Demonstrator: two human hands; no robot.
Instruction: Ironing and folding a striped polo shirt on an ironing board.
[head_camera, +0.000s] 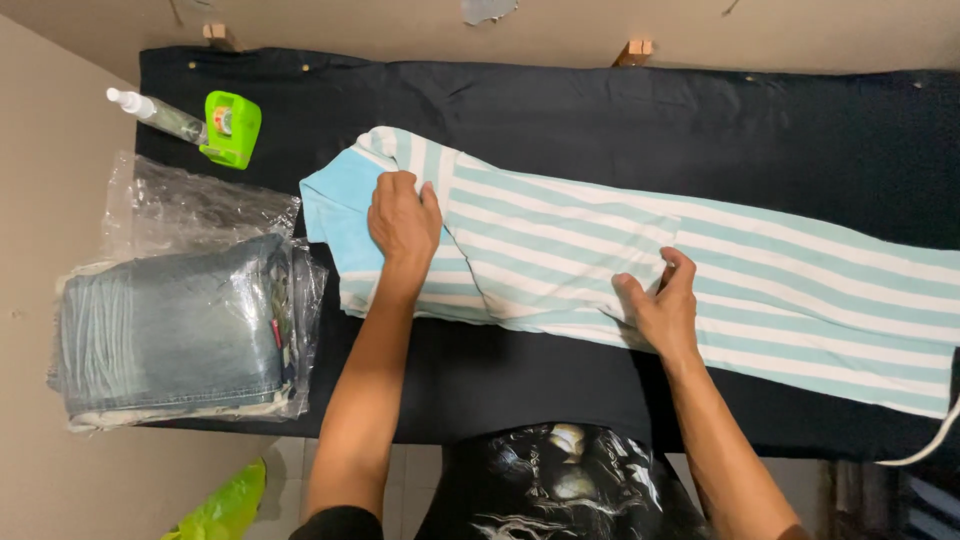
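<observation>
Striped shirt (620, 255), white with pale teal bands, is lying folded lengthwise across the dark cloth-covered table (600, 110), running from left-centre out past the right edge. Plain light blue collar end is sitting at the left.

Left hand (403, 222) is pressing flat on the shirt's left end, palm down, fingers stretched out and together, gripping nothing, just holding the fabric against the table. Right hand (658, 305) is sitting on the near edge of the shirt around the middle, fingers curled, thumb and fingertips pinching a fold of the striped fabric. Both forearms are reaching in from the near side, over a dark printed shirt (560, 485) the person is wearing.

On the left of the table, a folded pair of jeans (170, 330) is lying sealed in a clear plastic bag, well apart from the left hand. An empty clear bag (190, 205) is lying crumpled just behind it. At the far left corner, a green tape dispenser (232, 128) is sitting beside a spray bottle (155, 112), the two touching or nearly so. A yellow-green plastic bag (228, 505) is showing on the floor near left. A white cable (935, 440) is curving at the near right edge.
</observation>
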